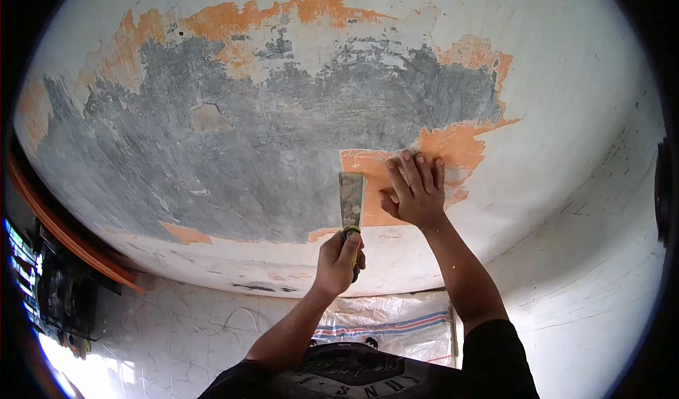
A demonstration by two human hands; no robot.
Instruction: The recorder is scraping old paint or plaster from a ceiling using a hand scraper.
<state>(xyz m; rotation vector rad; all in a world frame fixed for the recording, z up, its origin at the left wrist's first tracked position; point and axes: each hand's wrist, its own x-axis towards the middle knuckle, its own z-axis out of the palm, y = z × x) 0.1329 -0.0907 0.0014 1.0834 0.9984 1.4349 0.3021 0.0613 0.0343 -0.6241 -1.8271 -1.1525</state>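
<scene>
My left hand [339,258] is closed around the black and yellow handle of a putty knife [351,200]. Its wide metal blade points away from me, with the tip at the left edge of an orange paint patch [382,213] on the wall [530,187]. To the right of the blade, my right hand [416,189] lies spread over the orange patch, fingers apart and holding no visible tool. Around and left of the patch is a large grey bare area [265,160] with ragged edges, bordered by orange and off-white paint.
Below the wall's lower edge hangs or lies a white woven plastic sheet [382,319] with blue and red stripes. An orange beam or frame [69,229] curves along the left. Marbled tiles [159,314] show at lower left, and another wall surface [594,271] at right.
</scene>
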